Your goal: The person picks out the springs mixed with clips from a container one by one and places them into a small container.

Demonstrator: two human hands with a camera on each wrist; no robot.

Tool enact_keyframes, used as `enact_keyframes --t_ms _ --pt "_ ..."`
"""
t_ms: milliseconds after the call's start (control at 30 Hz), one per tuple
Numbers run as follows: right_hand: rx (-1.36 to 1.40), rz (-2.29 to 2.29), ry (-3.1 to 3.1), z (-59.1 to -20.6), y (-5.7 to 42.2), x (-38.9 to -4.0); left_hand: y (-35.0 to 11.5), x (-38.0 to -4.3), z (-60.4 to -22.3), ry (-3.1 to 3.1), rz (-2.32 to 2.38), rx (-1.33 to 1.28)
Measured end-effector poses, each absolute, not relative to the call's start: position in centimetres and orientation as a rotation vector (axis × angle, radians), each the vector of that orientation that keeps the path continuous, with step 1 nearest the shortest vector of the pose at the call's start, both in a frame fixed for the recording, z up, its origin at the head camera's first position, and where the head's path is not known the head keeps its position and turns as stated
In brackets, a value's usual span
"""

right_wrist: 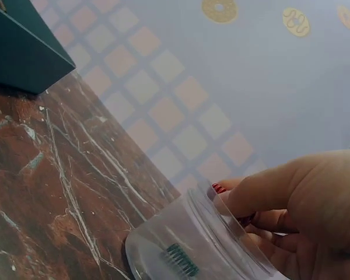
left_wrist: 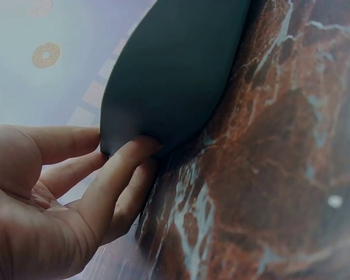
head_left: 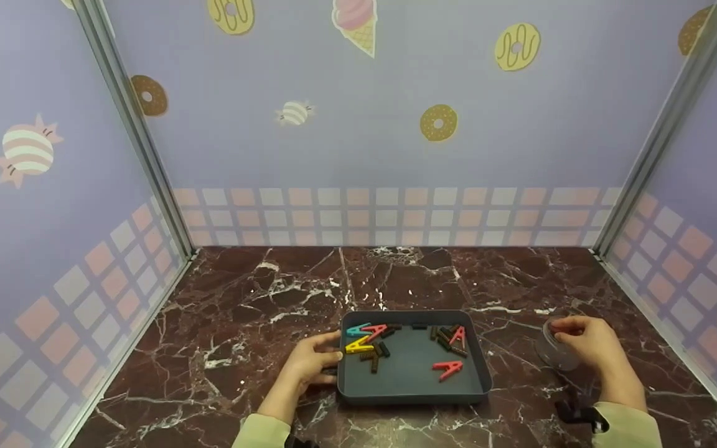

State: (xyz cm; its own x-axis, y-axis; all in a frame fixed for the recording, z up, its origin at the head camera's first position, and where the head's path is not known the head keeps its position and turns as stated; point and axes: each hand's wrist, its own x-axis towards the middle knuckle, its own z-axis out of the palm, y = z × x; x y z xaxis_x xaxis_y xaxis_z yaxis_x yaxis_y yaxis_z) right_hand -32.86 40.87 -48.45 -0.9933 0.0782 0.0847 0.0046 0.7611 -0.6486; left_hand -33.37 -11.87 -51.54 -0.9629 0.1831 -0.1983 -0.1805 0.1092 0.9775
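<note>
My left hand [head_left: 309, 363] grips the left side of a dark grey tray [head_left: 414, 398], with the thumb at the rim and the other fingers against the outer wall. Inside the tray are red clips [head_left: 449, 369], a yellow clip [head_left: 359, 346], a blue clip [head_left: 357, 330] and several small dark coil springs [head_left: 374, 363]. At the mouth of a clear plastic jar [right_wrist: 175, 230], my right hand [head_left: 596, 351] pinches a small red spring [right_wrist: 219, 188], mostly hidden by the fingers. A dark green spring [right_wrist: 182, 261] lies within the jar.
The jar stands on the marbled table [head_left: 259, 323] to the right of the tray. Patterned panels [head_left: 389, 155] enclose the back and both sides, joined by metal posts [head_left: 657, 134]. Dark straps [head_left: 576, 414] sit near my wrists.
</note>
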Motion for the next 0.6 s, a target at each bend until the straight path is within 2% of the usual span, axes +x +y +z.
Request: enact_keyframes --t_ms 600 --pt "-0.058 1.075 -2.848 -48.41 40.63 -32.81 -11.87 -33.29 -51.49 2.119 1.943 0.004"
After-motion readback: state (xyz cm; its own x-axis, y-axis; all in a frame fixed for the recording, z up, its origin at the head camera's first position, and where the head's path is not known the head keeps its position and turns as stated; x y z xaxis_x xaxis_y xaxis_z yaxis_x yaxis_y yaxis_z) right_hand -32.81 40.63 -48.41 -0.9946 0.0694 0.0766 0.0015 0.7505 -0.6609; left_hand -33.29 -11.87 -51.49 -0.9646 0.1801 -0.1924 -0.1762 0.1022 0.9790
